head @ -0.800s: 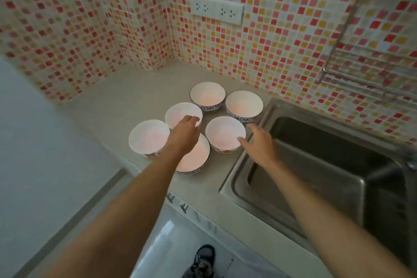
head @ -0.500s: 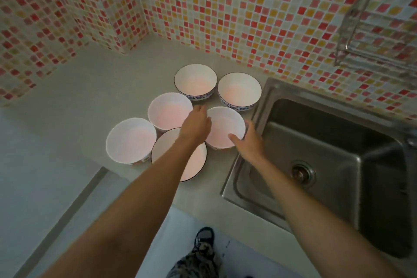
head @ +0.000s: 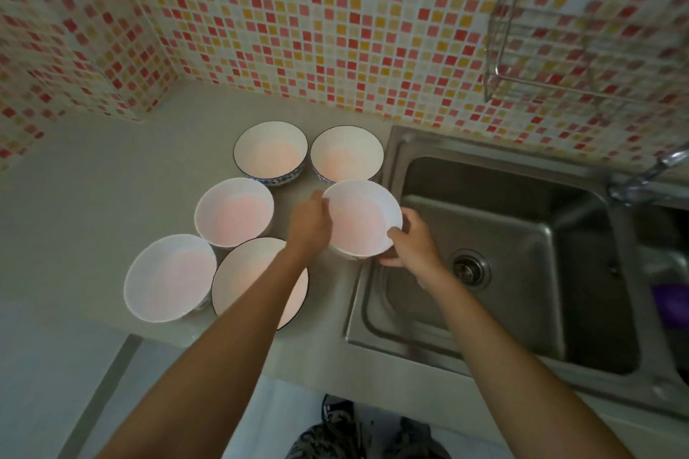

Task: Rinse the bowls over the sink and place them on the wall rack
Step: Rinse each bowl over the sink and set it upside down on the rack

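Both hands (head: 311,224) round bowl (head: 359,218) — tilted

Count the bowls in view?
6. One held bowl gripped by the left hand and right hand beside the sink; two at the back, one mid-left, two in front. None seem hidden.

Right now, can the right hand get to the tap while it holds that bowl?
Probably not yet: the right hand grips the lifted bowl together with the left hand. The tap stands across the open sink, nothing between.
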The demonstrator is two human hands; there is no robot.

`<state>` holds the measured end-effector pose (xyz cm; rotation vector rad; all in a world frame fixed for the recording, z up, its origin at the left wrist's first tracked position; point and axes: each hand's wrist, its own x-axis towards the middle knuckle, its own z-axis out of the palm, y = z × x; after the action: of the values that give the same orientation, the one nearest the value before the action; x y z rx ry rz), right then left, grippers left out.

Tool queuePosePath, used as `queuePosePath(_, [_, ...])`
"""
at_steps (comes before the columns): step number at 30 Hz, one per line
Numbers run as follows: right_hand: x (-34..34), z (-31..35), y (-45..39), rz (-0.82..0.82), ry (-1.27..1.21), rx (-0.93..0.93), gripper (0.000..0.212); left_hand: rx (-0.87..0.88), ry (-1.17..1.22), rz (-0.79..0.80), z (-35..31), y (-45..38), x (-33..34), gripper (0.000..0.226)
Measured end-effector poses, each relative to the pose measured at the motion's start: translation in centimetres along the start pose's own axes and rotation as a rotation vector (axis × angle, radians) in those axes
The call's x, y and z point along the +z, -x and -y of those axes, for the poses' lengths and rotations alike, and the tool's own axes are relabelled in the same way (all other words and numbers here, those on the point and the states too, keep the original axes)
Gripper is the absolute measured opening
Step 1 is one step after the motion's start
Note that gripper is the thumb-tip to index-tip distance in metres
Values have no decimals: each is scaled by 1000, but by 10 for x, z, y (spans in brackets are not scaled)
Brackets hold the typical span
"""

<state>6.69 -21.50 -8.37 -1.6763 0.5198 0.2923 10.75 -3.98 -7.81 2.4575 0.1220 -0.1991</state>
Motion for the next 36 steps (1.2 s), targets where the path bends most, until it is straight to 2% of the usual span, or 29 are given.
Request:
queuePosePath(5, [-53,-6,16,98,-323,189,55,50,32,55,-45,12,28,36])
queuePosePath(9, [-86,-20,30,153,-486,308,54,28,58,103,-63,25,58,37])
queuePosePath(16, [-163,-43,35,32,-558,306,52,151,174,171,-119,49,101,38])
queuePosePath(19, [-195,-54,36,-8,-569,280,51,206,201,143,-127,56,120,34])
queuePosePath(23, [-226,-74,39,-57,-577,301,57,200,53,141,-118,70,149,33])
queuePosePath(26, [-244,-90,40,-109,-592,313,57,167,-61,198,-104,90,170,34])
queuePosePath(30, [-261,-107,44,-144,-612,312,51,151,-160,268,-84,112,192,45])
queuePosePath(36, [-274,-123,44,-215,-539,261,55,214,-225,250,-83,130,208,49])
